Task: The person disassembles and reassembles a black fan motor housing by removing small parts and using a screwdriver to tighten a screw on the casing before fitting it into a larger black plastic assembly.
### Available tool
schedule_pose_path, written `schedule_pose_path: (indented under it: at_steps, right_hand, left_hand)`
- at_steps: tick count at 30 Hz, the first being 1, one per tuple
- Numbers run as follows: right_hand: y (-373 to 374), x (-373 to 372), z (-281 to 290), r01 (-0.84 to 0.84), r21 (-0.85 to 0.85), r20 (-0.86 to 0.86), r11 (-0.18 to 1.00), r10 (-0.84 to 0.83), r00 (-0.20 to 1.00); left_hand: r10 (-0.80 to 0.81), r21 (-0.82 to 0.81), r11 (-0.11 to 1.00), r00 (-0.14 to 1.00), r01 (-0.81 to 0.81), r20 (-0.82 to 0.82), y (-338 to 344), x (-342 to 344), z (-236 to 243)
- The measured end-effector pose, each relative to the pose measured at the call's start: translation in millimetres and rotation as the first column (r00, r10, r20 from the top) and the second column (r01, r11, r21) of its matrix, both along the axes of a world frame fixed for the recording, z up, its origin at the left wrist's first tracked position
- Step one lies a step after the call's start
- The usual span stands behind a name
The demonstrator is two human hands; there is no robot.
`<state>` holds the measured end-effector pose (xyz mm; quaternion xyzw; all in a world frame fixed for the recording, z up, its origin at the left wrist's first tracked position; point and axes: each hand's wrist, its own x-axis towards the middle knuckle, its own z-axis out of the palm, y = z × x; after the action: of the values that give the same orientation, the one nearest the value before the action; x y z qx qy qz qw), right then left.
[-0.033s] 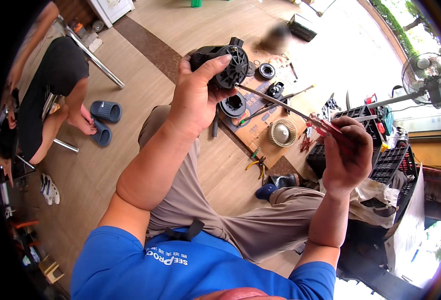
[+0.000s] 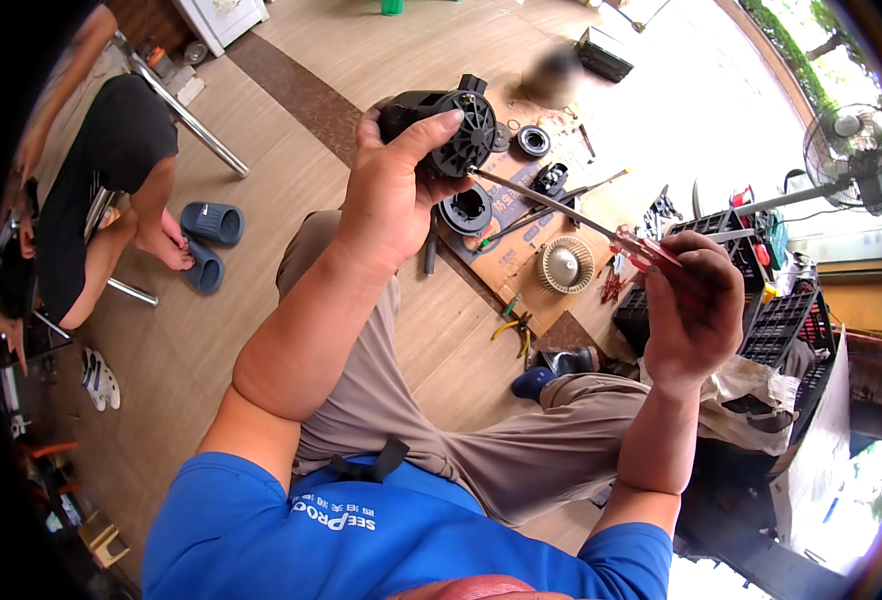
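My left hand (image 2: 396, 185) grips a black plastic motor housing (image 2: 461, 130) with a ribbed round end, thumb across its face. My right hand (image 2: 691, 310) is wrapped round the red clear handle of a long screwdriver (image 2: 561, 208), whose tip touches the housing's lower edge. Below the housing lie black round parts (image 2: 466, 212) on a cardboard sheet (image 2: 516, 270), along with a white fan wheel (image 2: 565, 265), black rods and yellow-handled pliers (image 2: 509, 330).
At left, a person (image 2: 131, 120) sits on a metal-framed chair beside grey-blue slippers (image 2: 212, 222). At right stand a fan (image 2: 854, 150) and black plastic crates (image 2: 776, 330) holding assorted items. A dark box (image 2: 605, 55) sits at the back.
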<state>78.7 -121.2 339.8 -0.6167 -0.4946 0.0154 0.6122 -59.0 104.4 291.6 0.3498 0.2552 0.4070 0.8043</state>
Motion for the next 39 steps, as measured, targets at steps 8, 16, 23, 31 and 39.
schedule_pose_path:
  at_steps: [8, 16, 23, 31, 39]
  right_hand:
    - [2.8, 3.7, 5.3, 0.149, -0.086, 0.398, 0.985, -0.103, 0.911]
    - [6.5, 6.1, 3.1, 0.147, -0.159, 0.352, 0.976, -0.083, 0.932]
    - [-2.0, 3.7, -2.4, 0.157, -0.235, 0.194, 0.959, -0.112, 0.974]
    - [-1.0, 10.9, -2.8, 0.020, -0.159, 0.036, 0.987, -0.014, 0.999]
    - [-1.1, 11.1, 1.5, 0.134, -0.220, 0.246, 0.966, -0.078, 0.966]
  left_hand:
    - [0.019, 0.120, 0.993, 1.000, -0.019, 0.001, -2.3, 1.7, -2.3]
    - [0.078, 0.162, 0.984, 0.997, -0.073, -0.025, -1.1, 2.6, -3.1]
    - [0.051, 0.167, 0.985, 0.996, -0.040, -0.066, -2.0, -0.7, -5.0]
    - [0.047, 0.161, 0.986, 0.998, -0.040, -0.038, -0.9, -0.7, -4.5]
    - [0.019, 0.157, 0.988, 0.996, -0.005, -0.089, 0.9, 0.0, -7.0]
